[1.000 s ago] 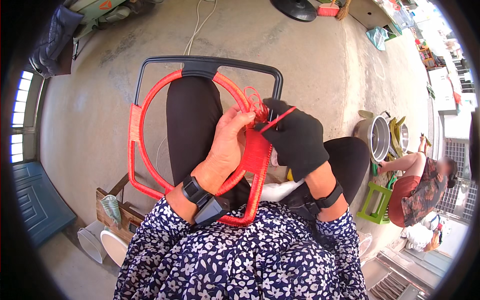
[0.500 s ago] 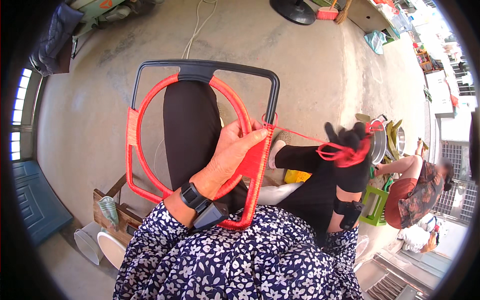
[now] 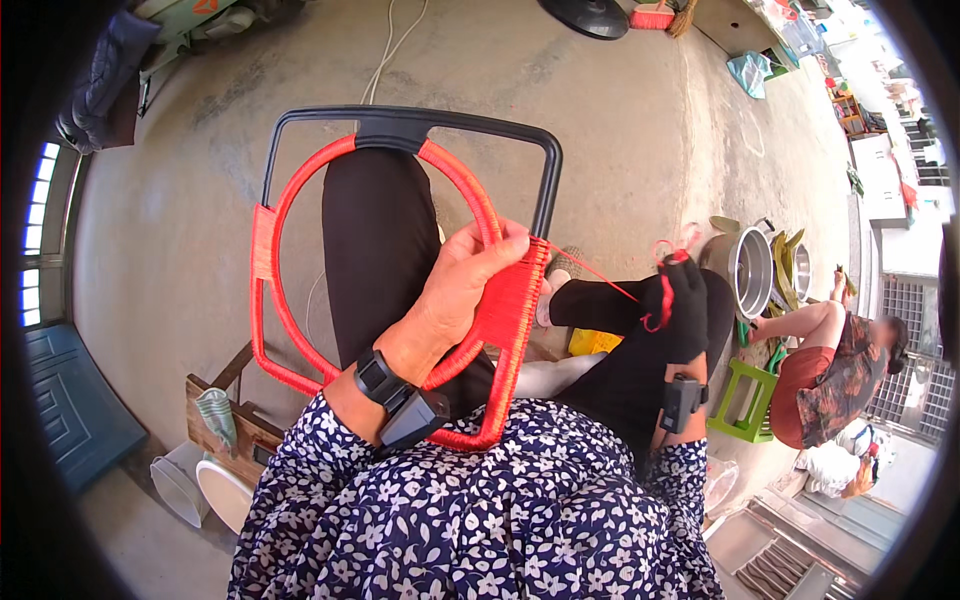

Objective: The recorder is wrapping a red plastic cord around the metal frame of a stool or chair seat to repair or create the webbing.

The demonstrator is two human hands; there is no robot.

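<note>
A rounded rectangular frame (image 3: 513, 310) with an inner ring stands over my left thigh. Its top bar is bare black; the ring, sides and bottom are covered in red cord. My left hand (image 3: 450, 285) is closed around the ring's right side, thumb and fingertips pinching at the upper end of the wrapped panel between ring and outer bar. From there a red cord (image 3: 590, 268) runs taut to my right hand (image 3: 684, 310). That hand, in a black glove, is curled above my right knee with cord wound about it and loose loops sticking out; its fingertips are partly hidden.
To the right, a person (image 3: 825, 380) sits low beside a green stool (image 3: 742, 400) and metal pots (image 3: 750, 272). A wooden bench (image 3: 232, 425) and a white bucket (image 3: 180, 488) stand at the lower left. A pale cable (image 3: 385, 60) crosses the concrete floor ahead.
My right hand has come down and turned, and its loose cord bundle now looks smaller. The cord near the frame lies tight against the panel's top. The frame has shifted slightly.
</note>
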